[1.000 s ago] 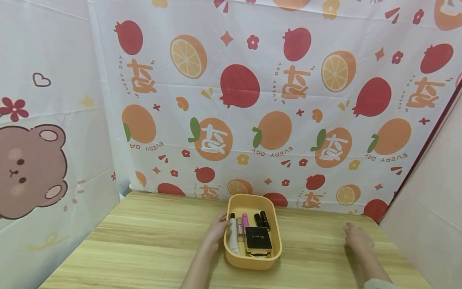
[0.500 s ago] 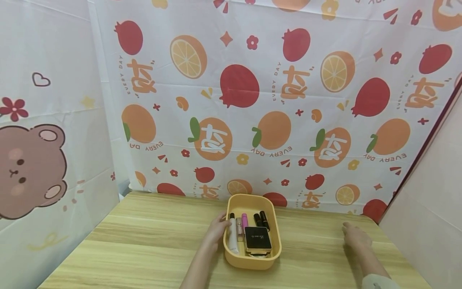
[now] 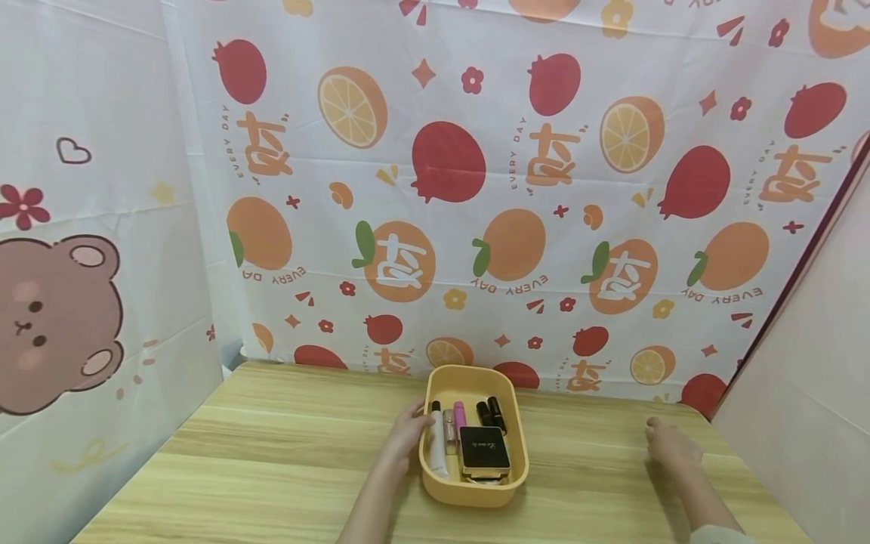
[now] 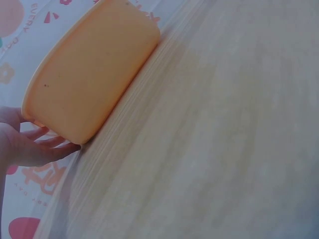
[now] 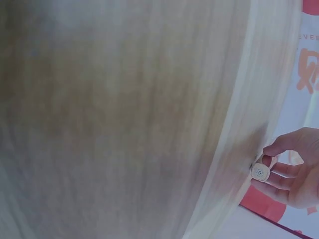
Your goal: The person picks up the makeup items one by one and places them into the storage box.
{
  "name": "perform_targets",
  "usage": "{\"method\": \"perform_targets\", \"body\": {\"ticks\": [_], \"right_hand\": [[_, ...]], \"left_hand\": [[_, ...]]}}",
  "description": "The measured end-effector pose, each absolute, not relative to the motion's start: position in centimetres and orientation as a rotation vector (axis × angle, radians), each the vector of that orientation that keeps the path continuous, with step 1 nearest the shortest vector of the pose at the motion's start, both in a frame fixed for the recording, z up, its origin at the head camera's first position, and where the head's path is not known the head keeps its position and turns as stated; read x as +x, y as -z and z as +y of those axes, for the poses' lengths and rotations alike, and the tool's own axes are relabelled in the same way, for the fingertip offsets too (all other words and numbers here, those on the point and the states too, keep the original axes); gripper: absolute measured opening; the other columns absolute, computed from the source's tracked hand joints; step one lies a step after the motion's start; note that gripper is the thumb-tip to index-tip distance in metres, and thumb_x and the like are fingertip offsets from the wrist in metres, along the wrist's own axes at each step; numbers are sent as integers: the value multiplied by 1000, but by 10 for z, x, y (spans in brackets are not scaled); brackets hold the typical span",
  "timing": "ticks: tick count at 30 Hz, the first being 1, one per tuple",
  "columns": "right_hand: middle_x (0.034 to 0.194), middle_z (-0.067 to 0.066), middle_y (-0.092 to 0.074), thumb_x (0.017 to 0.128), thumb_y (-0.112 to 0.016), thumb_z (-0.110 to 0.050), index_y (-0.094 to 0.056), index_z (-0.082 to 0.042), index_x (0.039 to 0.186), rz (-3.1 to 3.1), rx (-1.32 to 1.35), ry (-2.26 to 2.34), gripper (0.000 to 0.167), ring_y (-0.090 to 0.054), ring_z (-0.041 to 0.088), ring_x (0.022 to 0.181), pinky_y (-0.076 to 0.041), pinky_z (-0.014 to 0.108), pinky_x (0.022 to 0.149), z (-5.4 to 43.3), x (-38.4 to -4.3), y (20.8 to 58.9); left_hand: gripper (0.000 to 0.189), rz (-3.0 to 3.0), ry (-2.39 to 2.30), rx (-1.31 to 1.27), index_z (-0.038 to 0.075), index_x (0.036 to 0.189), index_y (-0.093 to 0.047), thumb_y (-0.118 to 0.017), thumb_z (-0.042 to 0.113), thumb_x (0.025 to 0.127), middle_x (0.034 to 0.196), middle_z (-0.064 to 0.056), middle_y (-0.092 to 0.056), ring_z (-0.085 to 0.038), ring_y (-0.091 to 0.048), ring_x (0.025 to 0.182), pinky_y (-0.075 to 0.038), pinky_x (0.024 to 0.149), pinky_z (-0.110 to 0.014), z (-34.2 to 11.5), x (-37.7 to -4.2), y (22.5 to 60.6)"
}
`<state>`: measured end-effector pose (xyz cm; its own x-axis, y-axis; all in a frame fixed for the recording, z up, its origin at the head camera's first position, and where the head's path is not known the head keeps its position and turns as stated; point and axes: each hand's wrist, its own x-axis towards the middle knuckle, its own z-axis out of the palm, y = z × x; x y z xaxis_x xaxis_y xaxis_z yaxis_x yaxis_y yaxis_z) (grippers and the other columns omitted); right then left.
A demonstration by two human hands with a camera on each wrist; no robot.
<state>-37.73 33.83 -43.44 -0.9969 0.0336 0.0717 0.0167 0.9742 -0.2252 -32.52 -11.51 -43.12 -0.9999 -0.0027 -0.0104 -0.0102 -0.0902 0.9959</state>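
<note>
A yellow open-topped bin [image 3: 474, 496] stands on the table. In it lie a pale tube with a black cap [image 3: 438, 446], a small clear vial [image 3: 449, 432], a pink stick [image 3: 459, 414], two short black tubes [image 3: 489, 412] and a square black compact [image 3: 484, 448]. My left hand [image 3: 408, 432] grips the bin's left side, the thumb at the rim; the left wrist view shows the fingers against the outer wall. Far to the right, my right hand [image 3: 673, 446] is low over the table. Its fingers hold a small pale object [image 5: 260, 172] with a rounded-square printed end, hidden in the head view.
The wood-grain table [image 3: 285, 446] runs back to a fruit-printed curtain [image 3: 442, 249]. A bear-printed curtain [image 3: 61, 317] hangs on the left and a plain white one [image 3: 809, 378] on the right.
The head view has shifted slightly. Both hands and the bin stay essentially where they were.
</note>
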Motion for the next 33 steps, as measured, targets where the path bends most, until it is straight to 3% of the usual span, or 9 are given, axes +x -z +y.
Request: {"method": "perform_targets", "body": {"ticks": [6,13,33], "right_hand": [[99,29,-58,87,-42,-7,-48,5,119,-2991,13,-393,35,-54,30,77,-45,43,53,329,-377,427],[101,31,-57,88,-50,-11,-50,2,118,-2998,26,-327,32,-56,45,87,-47,50,56,315,-374,415],[97,26,-61,83,-59,-13,-50,4,117,-2969,107,-305,39,-59,38,75,-45,43,51,299,-368,406]], "left_hand": [[56,2118,-2309,-24,-9,139,-26,-46,0,87,136,-35,-28,-42,-46,109,-44,86,-45,-116,-324,430],[55,2114,-2312,-17,-9,138,-27,-46,0,87,136,-35,-28,-42,-46,109,-45,86,-45,-116,-325,430],[54,2131,-2313,-13,-10,137,-29,-47,0,87,134,-36,-30,-43,-45,110,-44,87,-46,-115,-327,433]]}}
